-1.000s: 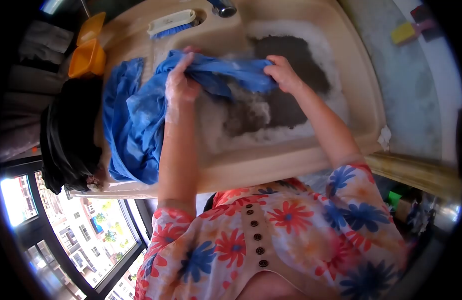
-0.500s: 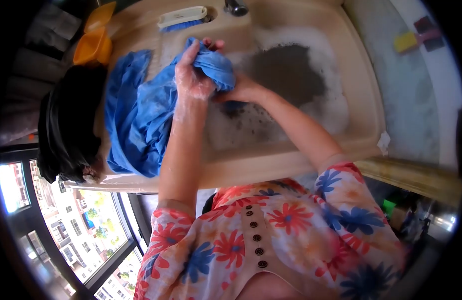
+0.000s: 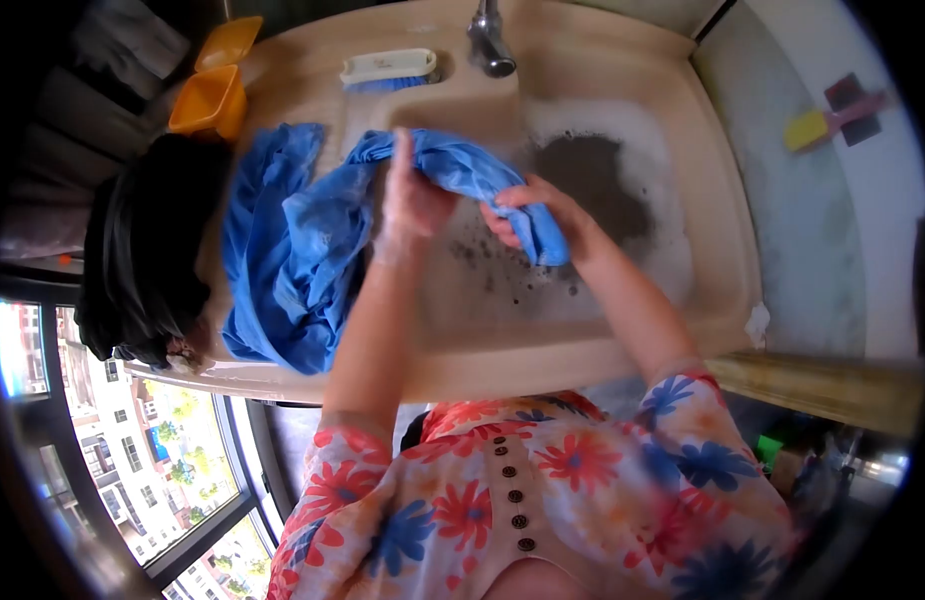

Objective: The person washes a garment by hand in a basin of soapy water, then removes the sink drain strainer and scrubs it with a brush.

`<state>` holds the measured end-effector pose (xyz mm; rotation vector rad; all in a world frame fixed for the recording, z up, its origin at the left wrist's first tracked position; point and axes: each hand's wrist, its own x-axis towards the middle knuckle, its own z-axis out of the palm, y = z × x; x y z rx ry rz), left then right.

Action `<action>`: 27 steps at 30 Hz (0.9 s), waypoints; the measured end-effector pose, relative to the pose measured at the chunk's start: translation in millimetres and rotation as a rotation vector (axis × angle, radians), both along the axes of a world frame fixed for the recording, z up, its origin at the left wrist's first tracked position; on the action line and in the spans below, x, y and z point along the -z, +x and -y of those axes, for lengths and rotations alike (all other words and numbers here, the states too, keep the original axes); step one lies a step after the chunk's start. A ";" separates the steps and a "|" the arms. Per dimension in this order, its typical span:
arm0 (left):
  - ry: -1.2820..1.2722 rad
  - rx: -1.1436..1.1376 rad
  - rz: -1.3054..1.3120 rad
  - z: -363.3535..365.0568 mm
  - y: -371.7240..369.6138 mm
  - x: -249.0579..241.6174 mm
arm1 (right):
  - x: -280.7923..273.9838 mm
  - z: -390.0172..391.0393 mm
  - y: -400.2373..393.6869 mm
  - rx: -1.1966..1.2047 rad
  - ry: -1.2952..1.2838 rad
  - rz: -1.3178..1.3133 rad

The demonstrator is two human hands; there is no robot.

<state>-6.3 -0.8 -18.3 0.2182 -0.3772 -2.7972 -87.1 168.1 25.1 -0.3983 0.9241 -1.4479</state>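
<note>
A wet blue cloth [image 3: 327,215] with patches of suds is heaped over the washboard side of the beige sink [image 3: 462,385], and one twisted length stretches right over the basin. My right hand [image 3: 547,215] is closed around that length near its end, which hangs down past the fingers. My left hand [image 3: 414,200], soapy at the wrist and slightly blurred, has its thumb in front of the cloth; its fingers curl beneath and are partly hidden. Below my hands, dark water with white foam [image 3: 592,180] fills the basin.
A white scrub brush with blue bristles [image 3: 390,70] lies on the ledge beside the faucet [image 3: 490,45]. An open orange box [image 3: 210,103] stands at the back left. Black cloth [image 3: 147,250] drapes over the left edge. A window [image 3: 152,450] is at lower left.
My hands have moved apart: the right went rightward, drawing out the bunched cloth into a length between them. The view has shifted slightly, so the sink sits lower.
</note>
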 end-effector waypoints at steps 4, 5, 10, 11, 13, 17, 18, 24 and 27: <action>-0.120 0.100 0.130 -26.8 2.2 -21.5 | 5.7 -5.7 0.7 -0.111 0.051 -0.085; -0.073 0.079 0.146 -19.9 0.8 -13.5 | 17.8 -8.9 1.2 -0.130 0.073 -0.109; -0.109 -0.039 0.291 -12.6 -1.0 -10.7 | 45.0 -29.8 -11.0 -0.111 0.143 -0.051; -0.096 -0.075 0.317 -11.8 -2.1 -10.0 | 45.0 -29.2 -11.8 -0.041 0.120 -0.011; -0.040 -0.130 0.345 -11.3 -4.9 -4.5 | 45.8 -23.8 -20.1 0.101 0.073 0.064; 0.026 -0.221 0.451 -14.6 -11.0 10.2 | 45.3 -0.9 -39.3 0.379 0.224 -0.118; 0.034 -0.238 0.470 -15.8 -11.3 12.8 | 40.6 7.6 -41.4 0.357 0.185 -0.213; -0.027 0.003 -0.039 -1.8 -8.9 56.3 | 22.4 58.9 17.2 0.410 -0.049 -1.553; -0.039 -0.101 0.275 -35.1 4.7 23.1 | 69.2 75.4 41.7 0.466 0.171 -1.800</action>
